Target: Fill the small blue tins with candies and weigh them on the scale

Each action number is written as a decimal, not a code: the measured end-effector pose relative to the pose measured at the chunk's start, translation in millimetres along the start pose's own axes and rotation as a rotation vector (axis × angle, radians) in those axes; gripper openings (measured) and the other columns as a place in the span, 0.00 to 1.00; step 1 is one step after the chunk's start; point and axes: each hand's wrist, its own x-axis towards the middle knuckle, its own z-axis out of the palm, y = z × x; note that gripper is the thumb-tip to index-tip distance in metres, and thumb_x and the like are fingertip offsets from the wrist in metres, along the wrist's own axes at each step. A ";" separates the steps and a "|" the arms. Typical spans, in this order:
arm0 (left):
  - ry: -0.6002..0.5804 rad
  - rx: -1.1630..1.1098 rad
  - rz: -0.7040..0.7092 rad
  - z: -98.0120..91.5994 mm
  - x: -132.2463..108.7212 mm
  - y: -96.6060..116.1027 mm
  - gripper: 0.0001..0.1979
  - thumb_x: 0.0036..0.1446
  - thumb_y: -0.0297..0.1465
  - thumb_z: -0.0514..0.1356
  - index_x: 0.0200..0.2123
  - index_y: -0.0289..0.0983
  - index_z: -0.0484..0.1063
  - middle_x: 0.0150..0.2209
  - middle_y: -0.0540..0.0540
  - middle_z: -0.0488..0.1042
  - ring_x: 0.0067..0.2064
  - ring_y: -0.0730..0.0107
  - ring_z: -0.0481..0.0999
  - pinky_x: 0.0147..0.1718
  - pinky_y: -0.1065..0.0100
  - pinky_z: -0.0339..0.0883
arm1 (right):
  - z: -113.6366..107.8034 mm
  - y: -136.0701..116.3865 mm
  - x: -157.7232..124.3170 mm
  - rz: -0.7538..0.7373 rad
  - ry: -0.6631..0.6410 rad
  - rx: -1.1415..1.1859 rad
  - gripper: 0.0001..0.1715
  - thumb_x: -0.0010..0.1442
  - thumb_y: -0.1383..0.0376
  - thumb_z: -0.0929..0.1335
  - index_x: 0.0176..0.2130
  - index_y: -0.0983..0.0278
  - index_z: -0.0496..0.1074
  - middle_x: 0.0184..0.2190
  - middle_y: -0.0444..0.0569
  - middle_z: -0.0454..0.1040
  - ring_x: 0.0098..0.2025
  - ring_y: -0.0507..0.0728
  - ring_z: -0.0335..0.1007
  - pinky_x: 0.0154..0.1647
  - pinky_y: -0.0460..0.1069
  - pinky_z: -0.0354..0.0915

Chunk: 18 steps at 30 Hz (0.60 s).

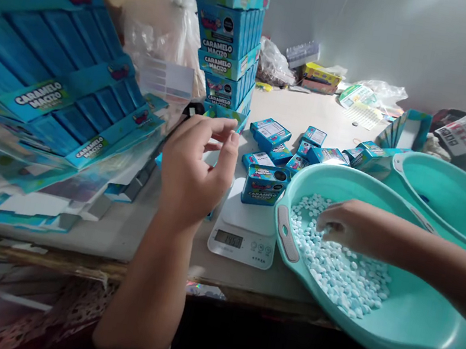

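Observation:
My left hand (196, 165) is raised above the table with its fingers curled, and blue card shows behind it, so any hold is hidden. Next to it, a blue "Caramelo Macizo" tin (265, 185) stands on a white digital kitchen scale (242, 237). My right hand (342, 221) reaches into a teal plastic basin (302, 190), its fingertips among a heap of pale blue candies (337, 259). Several small blue boxes (270, 133) lie on the table behind the scale.
Flat blue printed display cartons (45, 63) pile up at the left, beside a tall stack of boxes (229, 29). A second teal basin (448, 203) sits at the right. Plastic bags and packets (274, 64) line the back of the table, and its front edge (64, 260) runs below.

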 end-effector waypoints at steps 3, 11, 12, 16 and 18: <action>-0.003 -0.009 0.007 -0.1 -0.6 2.6 0.09 0.66 0.33 0.57 0.45 0.42 0.76 0.41 0.45 0.78 0.43 0.66 0.77 0.37 0.66 0.76 | -28.7 -6.5 4.9 -0.056 0.119 -0.091 0.11 0.59 0.68 0.66 0.37 0.61 0.80 0.34 0.49 0.81 0.33 0.55 0.73 0.36 0.52 0.63; 0.028 -0.027 0.045 1.3 0.4 -1.0 0.09 0.64 0.31 0.59 0.45 0.41 0.77 0.42 0.46 0.80 0.42 0.68 0.78 0.38 0.66 0.76 | -84.7 -41.7 46.7 -0.166 0.270 -0.091 0.09 0.57 0.62 0.71 0.39 0.60 0.81 0.32 0.44 0.79 0.33 0.53 0.73 0.37 0.48 0.62; 0.030 -0.028 0.052 1.9 0.6 -2.2 0.09 0.64 0.30 0.59 0.45 0.40 0.77 0.42 0.46 0.80 0.42 0.68 0.78 0.38 0.67 0.76 | -87.0 -45.3 52.0 -0.182 0.257 -0.086 0.09 0.57 0.63 0.72 0.39 0.60 0.81 0.33 0.44 0.79 0.34 0.53 0.73 0.37 0.48 0.63; 0.032 -0.024 0.080 4.1 1.2 -5.0 0.09 0.63 0.28 0.60 0.45 0.36 0.77 0.41 0.46 0.80 0.41 0.71 0.78 0.38 0.70 0.76 | -92.2 -56.1 67.4 -0.197 0.190 -0.124 0.11 0.56 0.65 0.72 0.41 0.61 0.81 0.33 0.44 0.79 0.33 0.53 0.72 0.36 0.48 0.62; 0.022 -0.022 0.089 4.6 1.5 -5.3 0.08 0.63 0.28 0.60 0.44 0.36 0.77 0.41 0.46 0.80 0.41 0.71 0.79 0.39 0.71 0.76 | -93.7 -59.8 71.2 -0.196 0.150 -0.134 0.12 0.55 0.66 0.72 0.41 0.62 0.81 0.33 0.45 0.79 0.33 0.53 0.72 0.35 0.48 0.62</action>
